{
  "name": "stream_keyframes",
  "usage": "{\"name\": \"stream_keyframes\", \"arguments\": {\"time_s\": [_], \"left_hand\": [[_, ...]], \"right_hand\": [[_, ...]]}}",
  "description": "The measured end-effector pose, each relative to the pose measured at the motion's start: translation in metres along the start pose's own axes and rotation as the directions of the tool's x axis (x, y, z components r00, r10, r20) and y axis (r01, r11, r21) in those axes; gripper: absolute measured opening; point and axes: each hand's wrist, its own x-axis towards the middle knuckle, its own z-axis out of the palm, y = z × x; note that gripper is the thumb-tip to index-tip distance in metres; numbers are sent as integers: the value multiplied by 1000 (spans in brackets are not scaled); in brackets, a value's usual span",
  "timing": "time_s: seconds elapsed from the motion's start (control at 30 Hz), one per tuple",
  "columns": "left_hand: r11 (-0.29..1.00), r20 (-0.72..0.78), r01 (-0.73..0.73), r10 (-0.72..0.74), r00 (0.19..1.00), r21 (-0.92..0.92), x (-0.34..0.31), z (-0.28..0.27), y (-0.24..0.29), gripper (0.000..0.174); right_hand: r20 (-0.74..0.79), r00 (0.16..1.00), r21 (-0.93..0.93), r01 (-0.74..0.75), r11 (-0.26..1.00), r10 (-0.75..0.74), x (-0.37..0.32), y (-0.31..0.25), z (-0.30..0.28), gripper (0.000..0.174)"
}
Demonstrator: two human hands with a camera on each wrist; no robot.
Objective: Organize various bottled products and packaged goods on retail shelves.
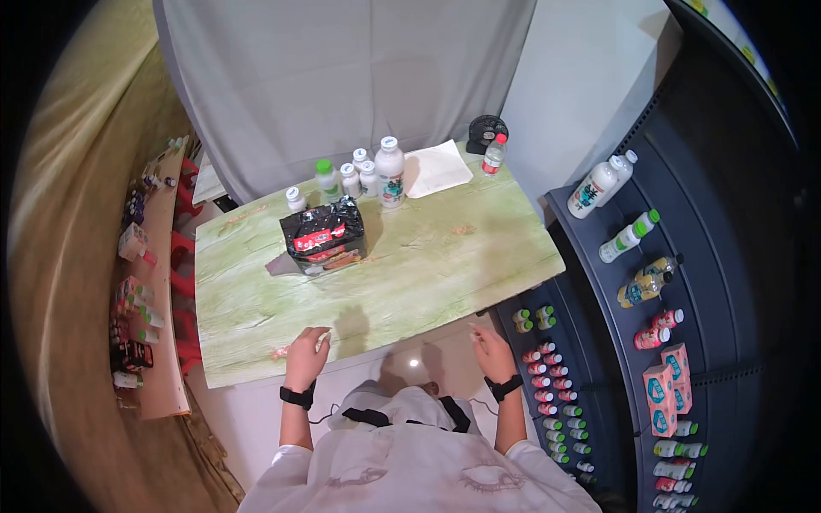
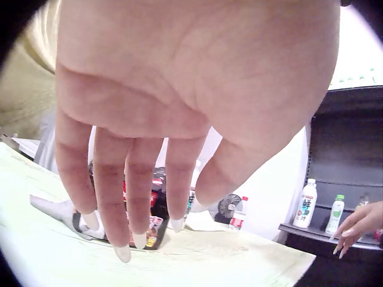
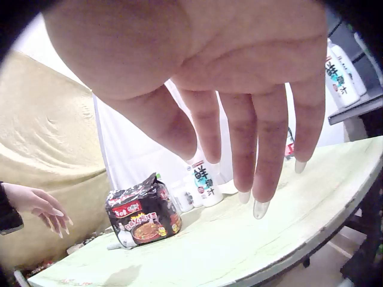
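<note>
left hand (image 1: 306,361): above the near left edge of the table, palm down, fingers loosely extended and slightly spread; holds nothing.
right hand (image 1: 493,354): just off the near edge, toward the right; fingers relaxed, thumb apart from them; grip empty.
wrists: black band (image 1: 297,398) on the left, another black band (image 1: 505,387) on the right.
table (image 1: 410,282): pale green, marbled top, curved near edge.
pack (image 1: 323,238): glossy black plastic, red label, food picture on its front; sits left of table centre, beyond both hands, touched by neither; nearest item to the left hand. grey flat piece (image 1: 283,266) shows at its left side.
bottles behind pack: small white one (image 1: 295,199) at left, then green-capped bottle (image 1: 327,179), a cluster of three small white bottles (image 1: 350,182), tall white bottle (image 1: 391,175) with dark and teal print; all upright.
far right corner: white paper sheet (image 1: 438,168) lying flat beside the tall one; black round fan (image 1: 487,134); clear bottle with red cap (image 1: 493,157) in front of it.
right side: dark grey shelving (image 1: 714,256) with bottles and pink boxes (image 1: 659,398).
left side: light wooden shelf (image 1: 174,389) with assorted goods.
</note>
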Motion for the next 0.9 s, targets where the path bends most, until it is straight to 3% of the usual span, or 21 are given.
{"name": "stream_keyframes", "arguments": {"time_s": [0.17, 0.4, 0.47, 0.6, 0.9], "left_hand": [[999, -61, 14, -12, 998, 43, 24, -29, -51, 21], [995, -59, -75, 79, 995, 63, 110, -42, -142, 23], [992, -73, -76, 83, 994, 97, 139, -36, -164, 25], [999, -52, -13, 11, 999, -44, 193, -13, -204, 29], [980, -92, 4, 14, 996, 199, 230, 44, -236, 42]], "right_hand": [[18, 994, -67, 112, 991, -111, 25, -26, 26, 29], [39, 998, -21, 51, 998, -50, 50, -75, 69, 29], [31, 998, -15, 53, 999, -52, 56, -88, 83, 30], [78, 997, -6, 11, 1000, -11, 63, -115, 99, 30], [79, 996, -94, -36, 995, 43, 54, -121, 99, 30]]}}
